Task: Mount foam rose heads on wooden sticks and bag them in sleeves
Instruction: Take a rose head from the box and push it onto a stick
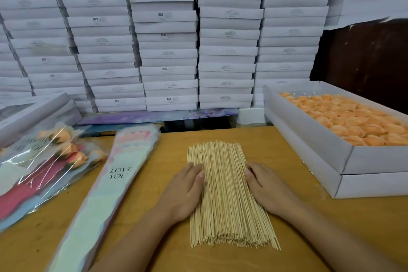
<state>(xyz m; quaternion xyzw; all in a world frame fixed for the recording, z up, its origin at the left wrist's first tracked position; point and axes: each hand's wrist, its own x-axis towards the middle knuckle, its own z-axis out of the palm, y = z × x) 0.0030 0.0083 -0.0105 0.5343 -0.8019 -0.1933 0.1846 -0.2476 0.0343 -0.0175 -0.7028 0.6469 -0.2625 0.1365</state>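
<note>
On the yellow-brown wooden bench (276,139), straight ahead of the person, lies a flat bundle of thin pale wooden sticks (223,194), their lengths running away from the viewer. The left hand (187,185) rests flat against the bundle's left edge and the right hand (265,185) against its right edge; both hands have fingers nearly straight and relaxed, thumbs lying on the sticks, gripping nothing.

To the right of the sticks, well apart from them, stands a shallow white cardboard box (309,137) set on top of a second white box, the upper one filled with orange foam rose heads (348,121).

Just left of the sticks lies a stack of long tapered pastel plastic sleeves printed "LOVE YOU" (110,183), the wide ends pointing away from the person. Further left, at the bench's edge, is a pile of finished orange roses already bagged in clear and red sleeves (46,165), overlapping one another.

Behind the bench rises a wall of stacked flat white boxes (167,37), some marked "SGS". A purple printed flat box (154,116) lies under the bottom of that stack.
</note>
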